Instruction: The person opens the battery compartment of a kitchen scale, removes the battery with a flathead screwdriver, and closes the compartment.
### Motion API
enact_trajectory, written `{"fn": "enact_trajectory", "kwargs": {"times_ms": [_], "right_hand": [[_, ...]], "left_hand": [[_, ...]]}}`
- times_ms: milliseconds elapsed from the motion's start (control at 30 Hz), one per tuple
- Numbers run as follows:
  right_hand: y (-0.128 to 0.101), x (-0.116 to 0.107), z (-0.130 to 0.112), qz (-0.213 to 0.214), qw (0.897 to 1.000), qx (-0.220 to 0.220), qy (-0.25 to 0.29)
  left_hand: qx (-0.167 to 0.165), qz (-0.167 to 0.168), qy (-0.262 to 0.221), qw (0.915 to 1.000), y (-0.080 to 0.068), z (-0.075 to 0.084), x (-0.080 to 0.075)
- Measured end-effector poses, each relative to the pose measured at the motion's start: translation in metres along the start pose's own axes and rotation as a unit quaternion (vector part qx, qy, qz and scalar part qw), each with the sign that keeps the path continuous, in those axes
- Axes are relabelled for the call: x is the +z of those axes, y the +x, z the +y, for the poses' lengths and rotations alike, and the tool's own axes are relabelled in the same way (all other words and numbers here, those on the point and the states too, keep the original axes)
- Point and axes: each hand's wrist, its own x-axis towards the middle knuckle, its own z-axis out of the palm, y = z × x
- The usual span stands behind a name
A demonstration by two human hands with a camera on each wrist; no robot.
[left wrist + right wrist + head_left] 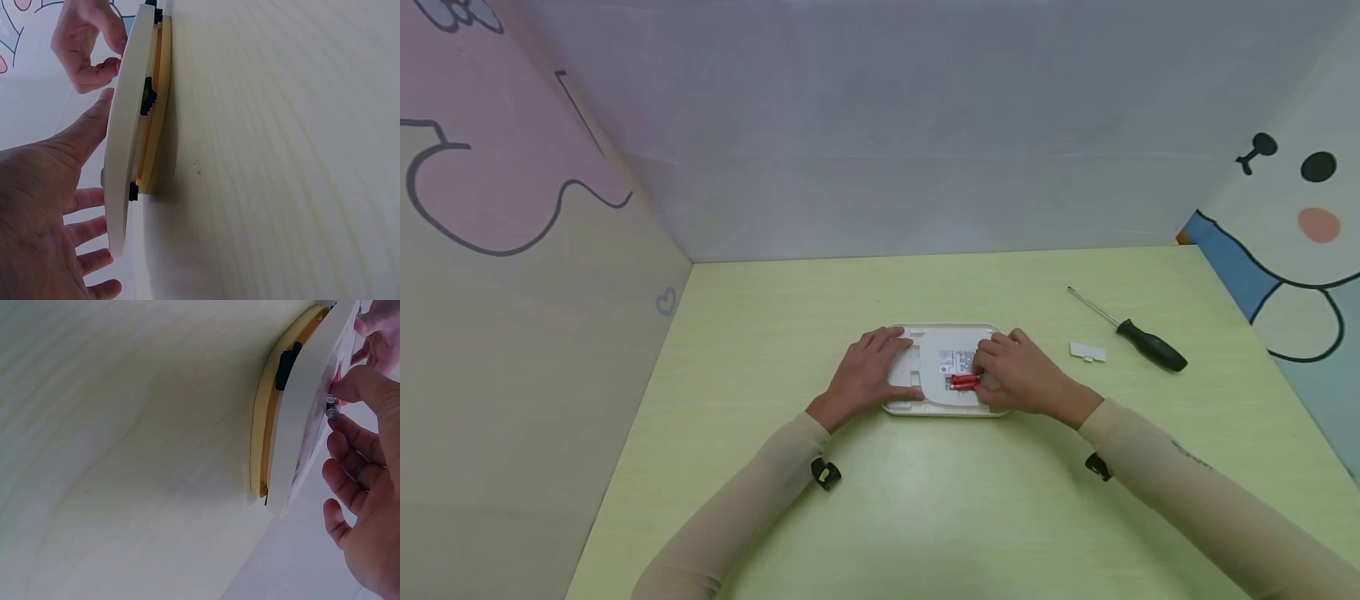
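— batteries [964, 381] first: where do they sit?

— red ones, lying in the small open compartment on the back of the white device [942, 398], which lies face down near the middle of the green table [925, 517]. from the right wrist view two metal ends [332, 413] show side by side, so i judge it a pair.

— and the hands?

— the left hand [867, 373] lies spread and flat on the left part of the device, fingers straight, pressing it down. the right hand [1017, 375] has its fingers curled at the batteries, thumb and fingertips pinching or pushing them (whether lifting or seating, i cannot tell).

— what looks done so far?

— the compartment is open. a small white cover [1087, 352] lies on the table to the right, well apart from the device, and a screwdriver [1131, 332] with a black handle lies just beyond it, untouched by either hand.

— and what is left?

— by my reading, the batteries are the step in hand, and the cover is not yet back on. the device's underside shows a yellow rim and black feet against the table in the wrist views.
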Motion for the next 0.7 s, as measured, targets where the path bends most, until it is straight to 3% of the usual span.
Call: {"fn": "enact_trajectory", "kwargs": {"times_ms": [167,367,700], "right_hand": [[0.0010,0.0002,0.0018,-0.033,0.998,0.034,0.051],[-0.0003,0.0003,0.0031,-0.037,0.993,0.051,0.100],[-0.0029,0.0023,0.0013,-0.018,0.993,0.040,0.106]], "left_hand": [[0.002,0.002,0.002,1.0000,0.0002,-0.0002,0.0004],[0.002,0.003,0.000,1.0000,0.0004,-0.0008,0.0012],[-0.002,-0.002,0.004,1.0000,0.0007,-0.0018,0.0025]]}}
